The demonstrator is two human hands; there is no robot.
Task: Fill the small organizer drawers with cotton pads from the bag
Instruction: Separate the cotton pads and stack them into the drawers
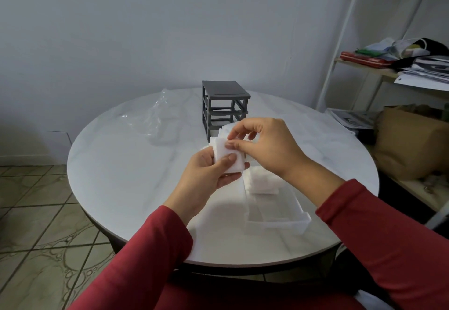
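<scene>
My left hand point(206, 176) holds a small stack of white square cotton pads point(226, 158) above the table, thumb curled over the front. My right hand point(262, 147) pinches the top edge of that stack with thumb and forefinger. Below the hands lies a white translucent drawer point(279, 217), pulled out of the organizer, with a stack of pads point(262, 183) in its far end. The dark grey organizer frame point(224, 105) stands behind, its slots without drawers. A clear plastic bag point(158, 120) lies crumpled to its left.
The round white marble table point(121, 176) bears everything. More white pieces lie behind my right hand by the frame. A white shelf unit point(388, 71) piled with papers and cloth stands at the right, a brown paper bag point(408, 144) below it. Tiled floor lies at the left.
</scene>
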